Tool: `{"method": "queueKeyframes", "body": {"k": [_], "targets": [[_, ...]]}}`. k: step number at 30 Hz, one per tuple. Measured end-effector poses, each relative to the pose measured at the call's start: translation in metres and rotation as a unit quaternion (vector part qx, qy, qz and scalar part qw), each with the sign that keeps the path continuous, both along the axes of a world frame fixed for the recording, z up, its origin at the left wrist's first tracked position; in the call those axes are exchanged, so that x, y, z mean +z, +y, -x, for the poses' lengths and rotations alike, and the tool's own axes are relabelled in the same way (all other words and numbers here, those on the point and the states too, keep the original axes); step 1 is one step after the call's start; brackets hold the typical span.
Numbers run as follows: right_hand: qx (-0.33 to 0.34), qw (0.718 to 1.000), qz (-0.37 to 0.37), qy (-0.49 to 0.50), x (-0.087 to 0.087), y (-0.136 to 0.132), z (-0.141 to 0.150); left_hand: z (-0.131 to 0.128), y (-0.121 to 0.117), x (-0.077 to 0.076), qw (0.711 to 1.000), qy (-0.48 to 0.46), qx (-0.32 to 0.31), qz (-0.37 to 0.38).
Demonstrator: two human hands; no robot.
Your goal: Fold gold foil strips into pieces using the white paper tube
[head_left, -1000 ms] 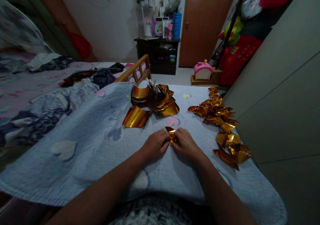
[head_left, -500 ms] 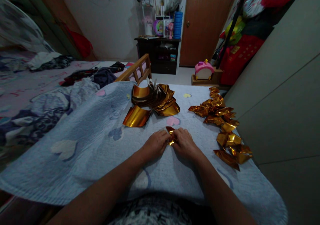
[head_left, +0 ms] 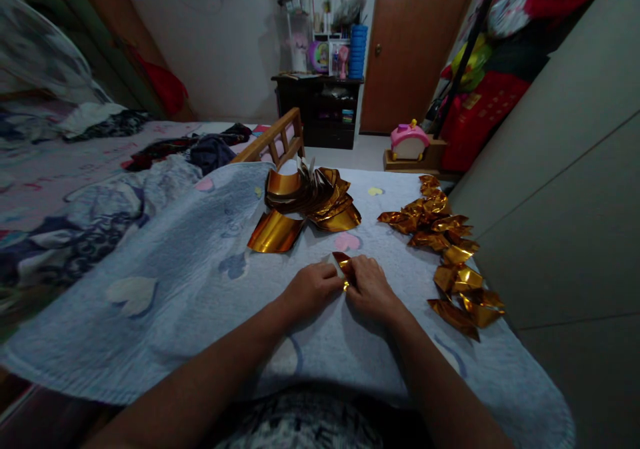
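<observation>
Centrally, a folded piece of gold paper (head_left: 341,258) is grasped by the fingers of the right hand (head_left: 371,286); it is touched from the left by the left hand (head_left: 311,289), though whether it is pinched there cannot be told. Underneath, a blue cloth (head_left: 185,289) patterned with hearts is spread. Beyond the hands, gold sheets (head_left: 333,204) are piled; to the right, folded gold pieces (head_left: 459,255) are clustered.

pale blue heart-patterned cloth (head_left: 175,236); on it, gold foil sheets (head_left: 320,199); folded gold pieces (head_left: 457,256)
</observation>
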State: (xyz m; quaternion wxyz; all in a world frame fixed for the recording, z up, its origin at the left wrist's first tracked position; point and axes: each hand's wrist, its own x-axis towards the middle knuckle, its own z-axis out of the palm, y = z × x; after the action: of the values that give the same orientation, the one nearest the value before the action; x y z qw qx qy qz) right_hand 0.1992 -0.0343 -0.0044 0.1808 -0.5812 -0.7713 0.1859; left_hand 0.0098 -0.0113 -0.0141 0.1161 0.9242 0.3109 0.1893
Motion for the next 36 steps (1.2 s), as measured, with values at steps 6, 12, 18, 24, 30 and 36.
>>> {"method": "queueKeyframes", "body": {"k": [6,12,18,24,30,36], "targets": [[0.024,1.000,-0.013,0.004,-0.004,0.001,-0.003,0.009,-0.012,0.005,0.988,0.111,-0.031,-0.107],[0.041,0.999,0.002,0.009,-0.002,0.001,-0.005,0.011,-0.023,0.008,0.984,0.132,-0.023,-0.120],[0.029,0.999,0.008,0.018,0.002,-0.001,-0.004,0.010,-0.027,0.008,0.983,0.147,0.002,-0.108],[0.011,1.000,0.009,0.020,0.001,0.000,-0.005,0.013,-0.022,0.014,0.991,0.092,0.094,-0.034],[0.038,0.999,-0.003,0.009,-0.001,0.001,-0.008,0.013,0.003,0.023,0.975,0.019,0.210,0.071],[0.057,0.997,-0.017,0.046,-0.005,0.003,-0.013,0.002,0.019,0.026,0.961,-0.014,0.225,0.158]]}}
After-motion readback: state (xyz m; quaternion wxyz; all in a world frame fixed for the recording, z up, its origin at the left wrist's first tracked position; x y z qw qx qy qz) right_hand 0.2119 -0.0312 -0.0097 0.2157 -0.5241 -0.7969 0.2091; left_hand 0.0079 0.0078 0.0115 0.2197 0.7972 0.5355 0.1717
